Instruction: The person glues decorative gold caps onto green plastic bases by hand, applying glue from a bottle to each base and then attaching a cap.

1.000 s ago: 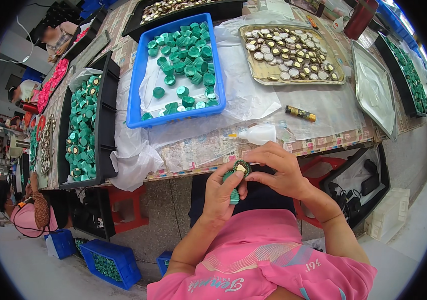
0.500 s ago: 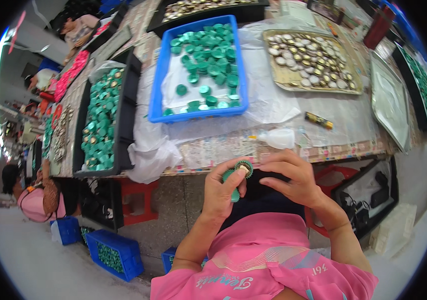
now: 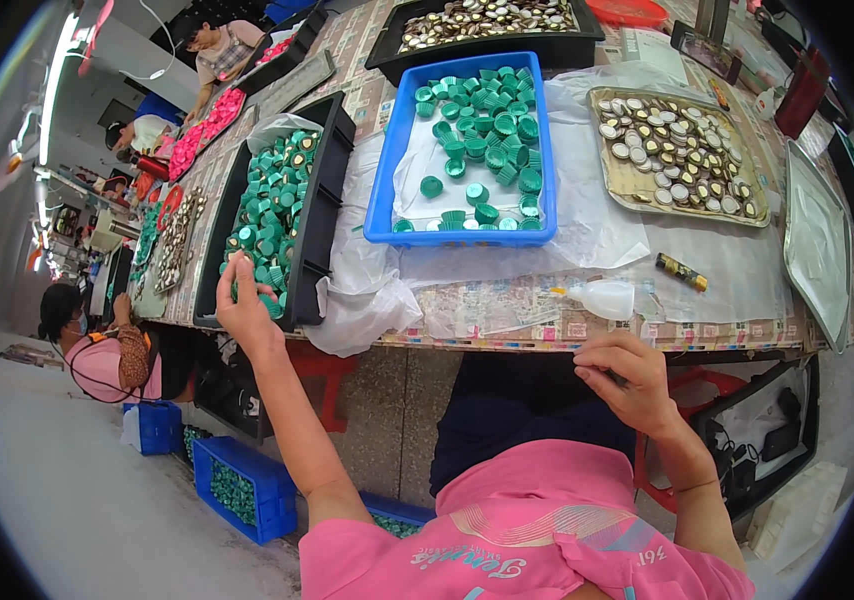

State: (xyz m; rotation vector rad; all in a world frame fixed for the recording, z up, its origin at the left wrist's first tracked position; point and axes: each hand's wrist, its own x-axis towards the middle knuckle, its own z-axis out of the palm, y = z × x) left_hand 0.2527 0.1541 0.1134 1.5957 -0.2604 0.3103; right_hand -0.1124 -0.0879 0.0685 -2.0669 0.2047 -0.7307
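My left hand (image 3: 247, 312) has its fingers apart over the near end of a long black crate (image 3: 319, 225) at the left. Small green fluted cups (image 3: 272, 195), several with pale gold round pieces in them, fill that crate. One green cup lies close against my fingers; I see no firm grip on it. Past the table's front edge, my right hand (image 3: 632, 380) hovers with loosely bent fingers and a gap at the thumb, nothing visible in it. The nearest thing to it is a translucent white squeeze bottle (image 3: 607, 298) with an orange tip, lying on the table.
A blue tray (image 3: 375, 200) of green cups stands mid-table. To its right is a gold tray (image 3: 619, 190) of round white-and-gold pieces. A black-and-gold cylinder (image 3: 681, 272) lies nearby. Behind is a black tray (image 3: 582, 48). Co-workers (image 3: 107, 350) are at the left.
My left hand has gone from in front of me, where it held green cups, left to the black crate. My right hand has moved slightly right and lower. The view has shifted.
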